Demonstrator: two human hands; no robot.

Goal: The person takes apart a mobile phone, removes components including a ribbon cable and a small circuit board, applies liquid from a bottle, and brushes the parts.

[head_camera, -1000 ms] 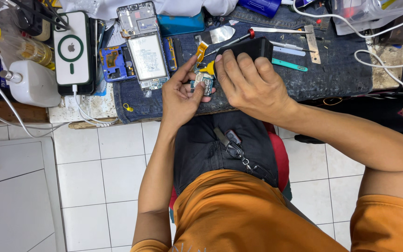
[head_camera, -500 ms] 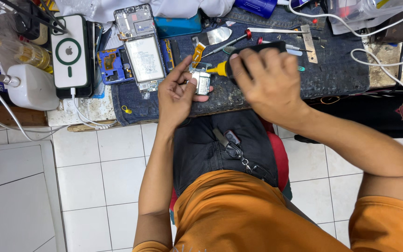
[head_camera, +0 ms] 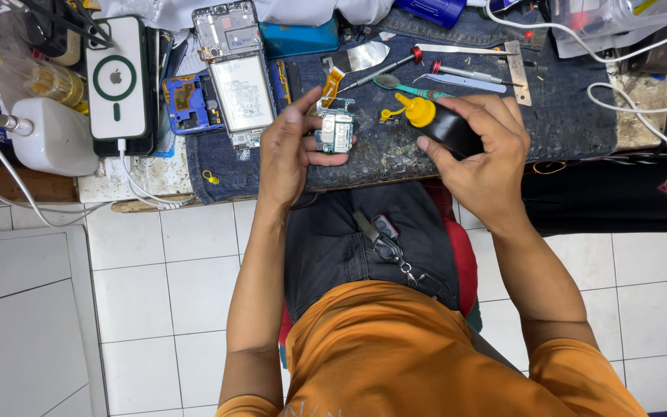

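My left hand (head_camera: 291, 150) pinches a small phone circuit board (head_camera: 336, 133) with an orange flex cable (head_camera: 331, 83) sticking up from it, held above the denim work mat (head_camera: 565, 108). My right hand (head_camera: 484, 158) grips a small black bottle (head_camera: 448, 127) with a yellow nozzle (head_camera: 417, 110). The nozzle points left toward the board, a short gap away from it. An opened phone (head_camera: 237, 73) with its insides exposed lies on the mat just left of my left hand.
A white power bank (head_camera: 120, 81) on a cable sits at the left, beside a white pump bottle (head_camera: 48, 139). Tweezers (head_camera: 465, 77), a screwdriver (head_camera: 384, 71), a metal pry blade (head_camera: 360, 55) and a blue phone frame (head_camera: 188, 102) lie on the mat. White cables (head_camera: 634, 100) run along the right.
My right hand has pulled away to the right from the board and now shows the black bottle with its yellow nozzle. My left hand keeps holding the board in nearly the same spot.
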